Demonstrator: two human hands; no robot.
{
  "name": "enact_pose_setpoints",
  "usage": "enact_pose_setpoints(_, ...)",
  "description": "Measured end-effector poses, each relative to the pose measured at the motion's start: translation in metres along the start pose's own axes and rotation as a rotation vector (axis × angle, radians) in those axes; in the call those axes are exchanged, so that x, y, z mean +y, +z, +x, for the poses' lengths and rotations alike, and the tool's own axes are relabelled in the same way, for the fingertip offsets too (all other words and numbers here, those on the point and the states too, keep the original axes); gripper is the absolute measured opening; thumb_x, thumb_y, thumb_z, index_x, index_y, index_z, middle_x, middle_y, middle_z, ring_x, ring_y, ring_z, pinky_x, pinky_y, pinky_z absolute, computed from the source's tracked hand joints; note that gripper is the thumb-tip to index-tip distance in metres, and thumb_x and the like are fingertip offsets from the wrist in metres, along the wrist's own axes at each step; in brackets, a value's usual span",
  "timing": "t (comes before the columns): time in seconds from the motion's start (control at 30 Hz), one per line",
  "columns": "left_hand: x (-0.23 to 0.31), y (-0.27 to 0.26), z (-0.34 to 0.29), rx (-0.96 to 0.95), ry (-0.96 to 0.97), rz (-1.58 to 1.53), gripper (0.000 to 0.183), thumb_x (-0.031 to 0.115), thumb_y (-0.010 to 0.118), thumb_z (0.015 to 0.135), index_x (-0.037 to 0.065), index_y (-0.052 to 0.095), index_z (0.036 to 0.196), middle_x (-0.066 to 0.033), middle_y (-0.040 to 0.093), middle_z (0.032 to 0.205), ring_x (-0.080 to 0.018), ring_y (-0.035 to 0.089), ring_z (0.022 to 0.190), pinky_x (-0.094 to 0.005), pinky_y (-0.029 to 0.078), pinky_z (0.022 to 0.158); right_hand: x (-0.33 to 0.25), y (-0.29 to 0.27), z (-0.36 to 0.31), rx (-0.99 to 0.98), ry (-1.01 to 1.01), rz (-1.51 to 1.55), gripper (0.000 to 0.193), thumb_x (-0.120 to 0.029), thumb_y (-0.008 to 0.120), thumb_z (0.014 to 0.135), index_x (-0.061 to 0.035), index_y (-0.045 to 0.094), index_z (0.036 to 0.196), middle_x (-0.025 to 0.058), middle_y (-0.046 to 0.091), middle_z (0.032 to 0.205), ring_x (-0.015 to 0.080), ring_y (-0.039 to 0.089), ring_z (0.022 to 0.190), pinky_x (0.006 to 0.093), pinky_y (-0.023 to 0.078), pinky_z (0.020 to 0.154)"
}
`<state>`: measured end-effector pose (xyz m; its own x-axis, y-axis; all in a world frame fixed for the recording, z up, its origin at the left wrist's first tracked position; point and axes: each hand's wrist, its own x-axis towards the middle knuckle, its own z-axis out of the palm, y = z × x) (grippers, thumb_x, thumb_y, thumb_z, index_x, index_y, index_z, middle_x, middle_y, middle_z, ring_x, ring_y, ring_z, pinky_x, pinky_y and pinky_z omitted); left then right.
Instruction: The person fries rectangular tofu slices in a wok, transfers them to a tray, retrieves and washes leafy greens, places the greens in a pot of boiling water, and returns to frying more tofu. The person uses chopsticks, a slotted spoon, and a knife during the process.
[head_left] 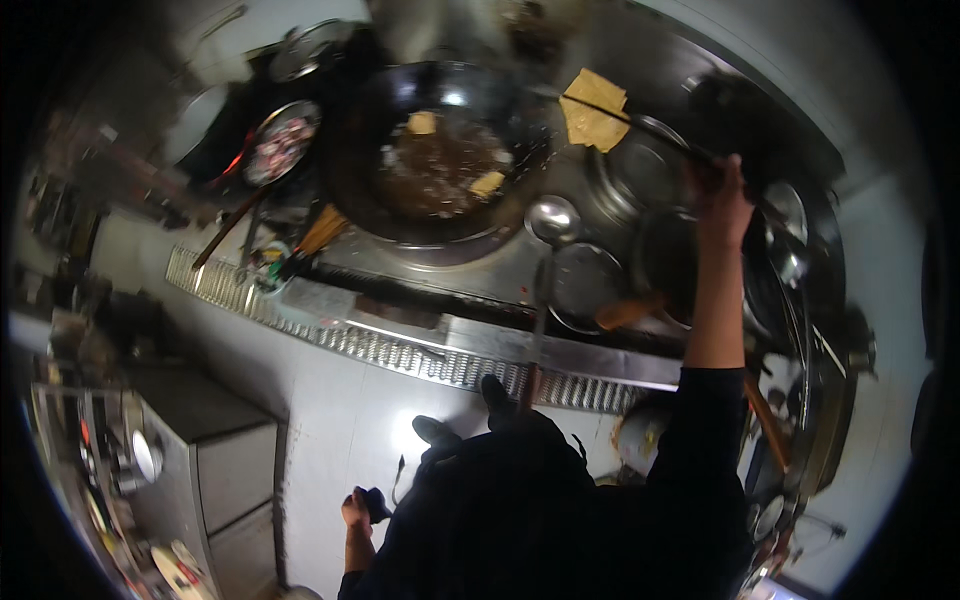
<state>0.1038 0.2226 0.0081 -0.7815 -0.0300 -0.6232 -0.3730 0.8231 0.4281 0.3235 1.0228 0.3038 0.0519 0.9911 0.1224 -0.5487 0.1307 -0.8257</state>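
My right hand (722,205) is stretched over the right side of the stove, closed round a long, thin dark tool (665,138). Its far end crosses a yellow flat sheet of food (593,125), right of the wok; whether it grips or only touches the sheet I cannot tell. In the large black wok (345,165), brown liquid bubbles round two small yellowish pieces, one at the back (422,123) and another at the right (487,184). Low at my left side, my left hand (354,510) is closed on a dark bundle (375,504), its kind unclear.
A metal ladle (552,218) rests right of the wok, beside round pans (585,285). To the left stands a strainer of pinkish pieces (283,148), its long handle over the stove edge. A slotted metal grate (400,358) runs along the front. A steel cabinet (235,480) stands behind left.
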Motion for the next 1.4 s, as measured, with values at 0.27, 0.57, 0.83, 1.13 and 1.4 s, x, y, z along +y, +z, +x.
enact_pose_setpoints(0.27,0.101,0.017,0.061,-0.236,0.126,-0.216,0.041,0.044,0.058,0.098,0.004,0.065,0.093,-0.0041,0.063,0.080,-0.0168,0.058,0.070,-0.0354,0.050,0.062,-0.135,-0.142,-0.038,0.263,-0.218,-0.563,0.030,-0.027,0.060,0.101,0.0014,0.057,0.092,0.0127,0.063,0.085,0.0267,0.071,0.070,0.0374,0.060,0.060)
enact_pose_setpoints(0.57,0.126,0.036,0.072,-0.316,0.122,-0.051,0.045,0.046,0.059,0.095,0.002,0.066,0.094,-0.0086,0.065,0.083,-0.0202,0.060,0.072,-0.0375,0.050,0.065,-0.079,-0.227,-0.066,0.253,-0.008,-0.758,0.029,-0.028,0.059,0.101,-0.0003,0.057,0.096,0.0071,0.061,0.085,0.0156,0.064,0.061,0.0280,0.060,0.056)
enact_pose_setpoints(0.83,0.106,0.019,0.057,-0.234,0.107,0.096,0.042,0.044,0.060,0.094,0.003,0.068,0.092,-0.0076,0.064,0.080,-0.0202,0.058,0.068,-0.0380,0.049,0.063,-0.087,-0.238,-0.052,0.623,-0.047,-0.456,0.032,-0.027,0.059,0.101,0.0046,0.056,0.099,0.0115,0.061,0.083,0.0255,0.066,0.060,0.0367,0.063,0.052)
enact_pose_setpoints(1.13,0.094,0.024,0.041,-0.245,0.153,0.043,0.040,0.041,0.062,0.093,0.002,0.069,0.090,-0.0079,0.065,0.079,-0.0201,0.057,0.067,-0.0376,0.048,0.062,-0.130,-0.223,-0.062,0.441,-0.170,-0.575,0.031,-0.029,0.059,0.101,0.0018,0.060,0.097,0.0136,0.066,0.086,0.0256,0.071,0.071,0.0358,0.061,0.063)
enact_pose_setpoints(1.4,0.085,0.032,0.026,-0.183,0.068,-0.194,0.041,0.039,0.061,0.094,-0.001,0.069,0.090,-0.0087,0.064,0.079,-0.0188,0.056,0.070,-0.0358,0.047,0.065,-0.050,-0.047,-0.106,-0.164,-0.053,-0.468,0.024,-0.018,0.058,0.101,0.0041,0.062,0.107,0.0142,0.065,0.101,0.0261,0.071,0.081,0.0343,0.061,0.075)
